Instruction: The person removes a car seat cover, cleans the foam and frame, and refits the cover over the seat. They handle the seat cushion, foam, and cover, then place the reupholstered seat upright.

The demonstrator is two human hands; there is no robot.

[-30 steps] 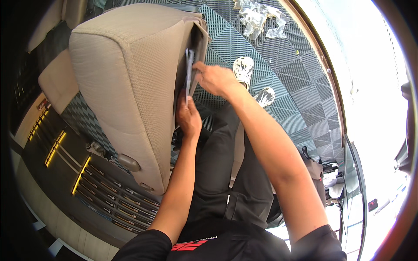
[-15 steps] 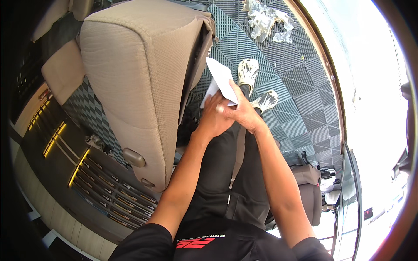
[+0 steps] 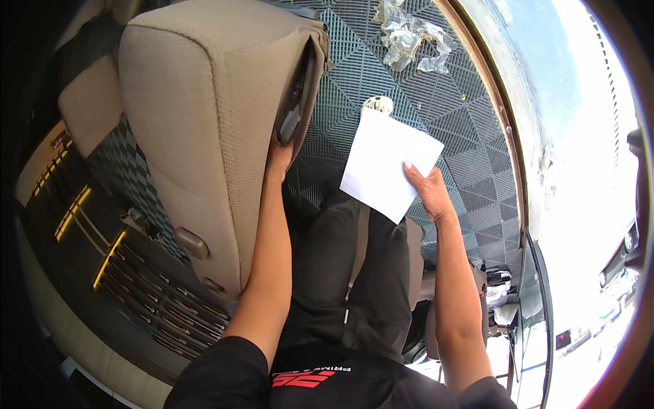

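left hand [image 3: 279,158] fingertips hidden in seat-back pocket [image 3: 294,109], pocket contents unclear

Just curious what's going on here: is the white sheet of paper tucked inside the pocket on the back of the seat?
No, the right hand holds the white sheet out over the floor mat.

Hard daylight enters from 3 o'clock through the open door side; that whole edge is blown out white, no detail. White paper sheet [image 3: 389,163] catches it and sits near clipping, surface featureless. Beige seat back [image 3: 211,123] is evenly lit, weave still readable. Patterned floor mat [image 3: 470,157] is mid-toned and sharp at 1 o'clock. From 7 to 10 o'clock the cabin falls into deep shadow. Strong fisheye bend, black vignette at the rim. Centre sharp, no obvious motion blur.
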